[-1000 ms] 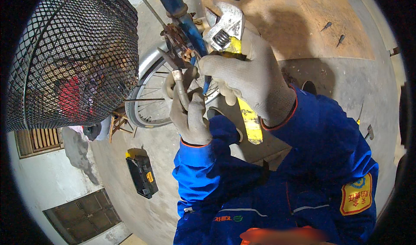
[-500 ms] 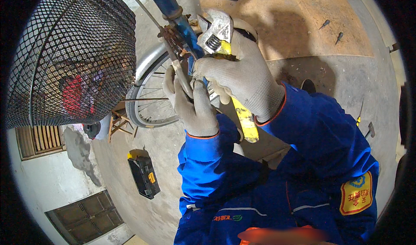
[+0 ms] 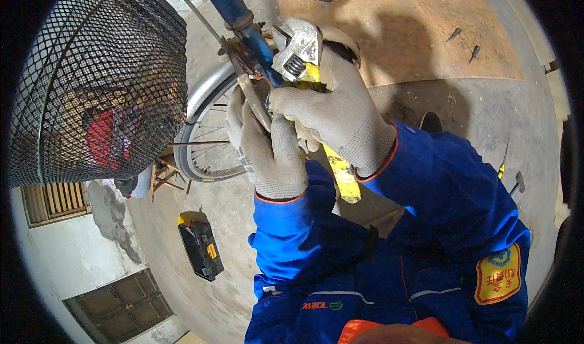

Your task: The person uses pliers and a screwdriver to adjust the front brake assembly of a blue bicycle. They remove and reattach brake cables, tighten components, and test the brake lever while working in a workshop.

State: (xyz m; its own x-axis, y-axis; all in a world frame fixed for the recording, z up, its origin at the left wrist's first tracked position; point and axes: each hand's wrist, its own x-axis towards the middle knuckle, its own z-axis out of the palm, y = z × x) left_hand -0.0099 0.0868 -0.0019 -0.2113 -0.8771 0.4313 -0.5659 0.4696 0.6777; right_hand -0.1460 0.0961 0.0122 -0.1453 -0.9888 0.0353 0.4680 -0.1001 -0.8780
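One wrench point(image 3: 302, 57), an adjustable one with a steel head and yellow handle, sits just above the middle of the frame, its head against the rusty fitting point(image 3: 240, 55) on the blue fork point(image 3: 243, 24) of a bicycle; the right hand point(image 3: 331, 116), gloved in grey knit, is wrapped tight around the handle, fingers pressed together on it, with the yellow end sticking out below the wrist; the left hand point(image 3: 267, 146), gloved alike, is closed around a thin metal stay point(image 3: 254, 100) just beneath the fitting, touching the right hand; the step in hand looks like turning a nut at the fork while the other hand steadies the part; the next move would call for keeping the wrench head seated squarely and swinging the handle without slipping, though whether the head truly bites the nut is hidden; one wheel point(image 3: 204, 140) with spokes shows left of the hands; one black mesh basket point(image 3: 91, 82) fills the upper left; one black and yellow case point(image 3: 199, 250) lies on the concrete floor point(image 3: 231, 210) at lower left; two screws point(image 3: 462, 43) lie on the brown board point(image 3: 420, 34) at upper right; two blue sleeves point(image 3: 438, 186) rise from the lower edge.
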